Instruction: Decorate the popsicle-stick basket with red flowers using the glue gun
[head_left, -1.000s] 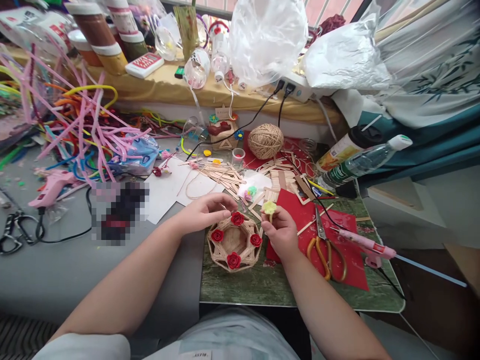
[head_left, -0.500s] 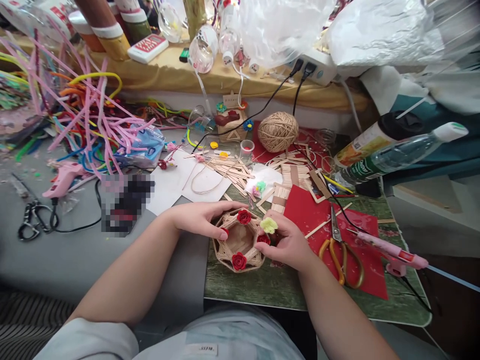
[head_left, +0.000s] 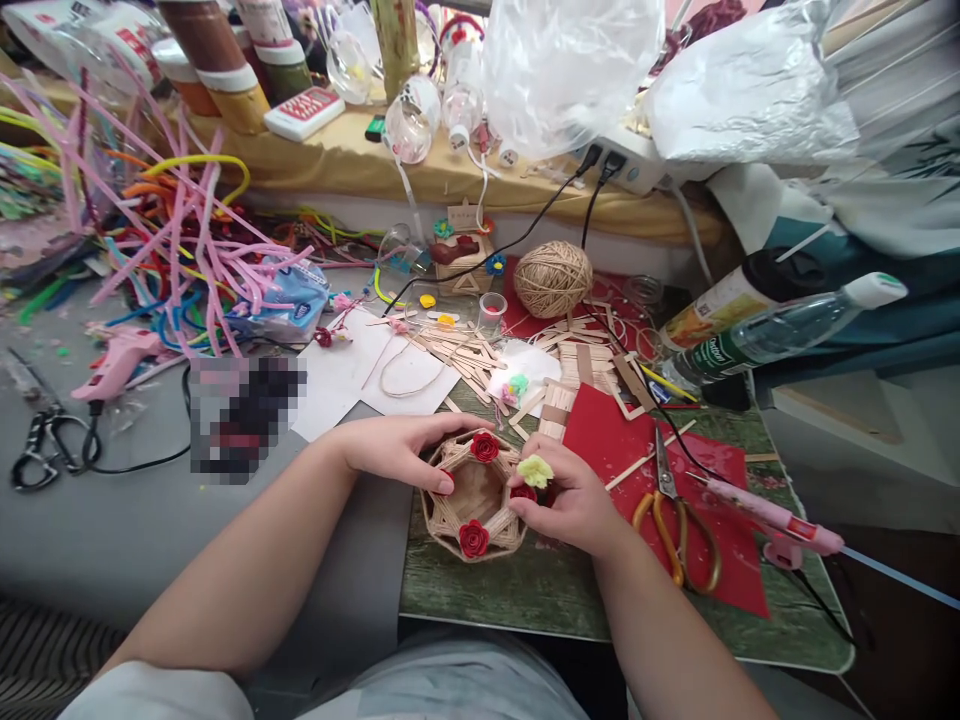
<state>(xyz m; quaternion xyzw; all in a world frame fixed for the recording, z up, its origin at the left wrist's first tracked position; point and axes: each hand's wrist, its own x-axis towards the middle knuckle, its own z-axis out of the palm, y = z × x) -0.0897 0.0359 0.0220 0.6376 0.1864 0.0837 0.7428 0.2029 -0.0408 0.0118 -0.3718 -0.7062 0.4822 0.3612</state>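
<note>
A round twine-wrapped basket (head_left: 442,520) made of wooden sticks rests on the green board, with red paper roses around its rim. One rose (head_left: 474,538) is at the front and another (head_left: 484,447) at the back. My left hand (head_left: 401,455) holds the basket's left side, thumb over the rim by a partly hidden rose. At the right rim, my right hand (head_left: 570,500) pinches a pale yellow-green flower (head_left: 535,471) beside the red rose there. The fingertips under the yellow flower are partly hidden.
Orange-handled scissors (head_left: 681,540) and a pink glue gun (head_left: 780,518) lie to the right, partly on red paper (head_left: 607,440). Behind are wooden sticks (head_left: 461,350), a twine ball (head_left: 553,279) and a plastic bottle (head_left: 795,330). Pink pipe cleaners (head_left: 180,230) spread at left.
The view has shifted slightly. Both hands remain at the basket, and the yellow flower is still in my right hand at the right rim.
</note>
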